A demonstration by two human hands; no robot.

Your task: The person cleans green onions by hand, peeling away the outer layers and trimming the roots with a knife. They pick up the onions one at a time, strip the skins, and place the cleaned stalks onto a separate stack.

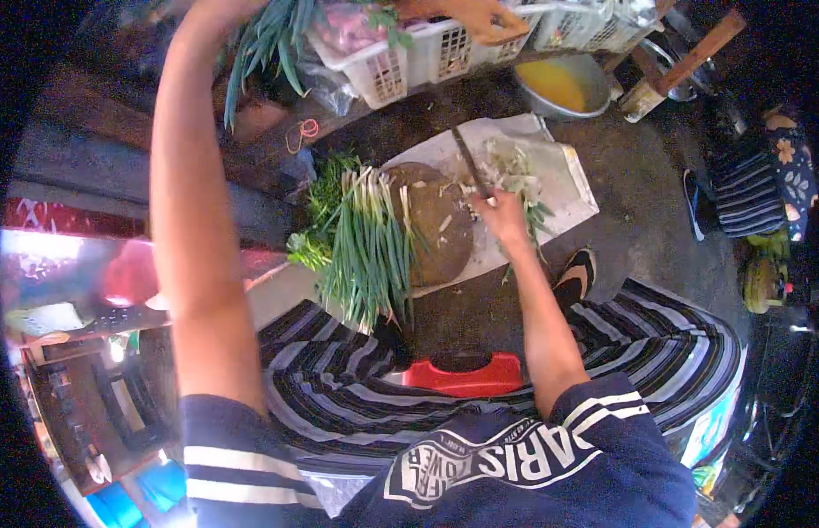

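Note:
My right hand (503, 214) is closed round the handle of a knife (466, 154), whose dark blade points up and away over the edge of a round wooden chopping board (440, 229). Small pale cut pieces lie on the board. Beside the hand is a pile of pale trimmings (515, 167) on a whitish sheet (568, 202). A thick bunch of spring onions (365, 246) rests along the board's left side, with leafy green herbs (312, 251) beyond it. My left arm stretches to the top edge, near long green leaves (273, 48); the left hand's fingers are cut off from view.
White plastic baskets (374, 75) stand at the back, a brown wooden piece (484, 22) across one. A metal bowl (585, 88) holds yellow liquid. A red stool (462, 377) is beneath me. Another person's striped clothing (748, 194) shows at right.

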